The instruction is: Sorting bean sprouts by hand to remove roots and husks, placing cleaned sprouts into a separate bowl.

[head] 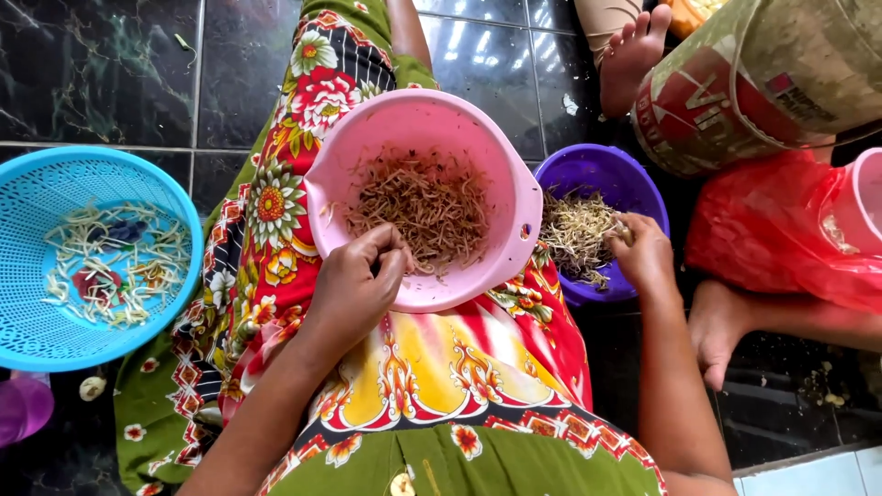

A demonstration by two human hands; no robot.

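Left hand (354,280) pinches brown trimmings over the pink bowl (501,174); right hand (641,250) grips sprouts beside the red-labelled bucket (735,92).

Seated on dark tiled floor (110,83) in a bright flowered skirt (276,220), with a pink bowl (496,165) of brown trimmings in the lap. Left hand (354,280) pinched together at the pink bowl's near rim; right hand (643,253) closed on sprouts at the purple bowl (634,179). Off to the left, a blue basket (55,184) with pale sprouts.
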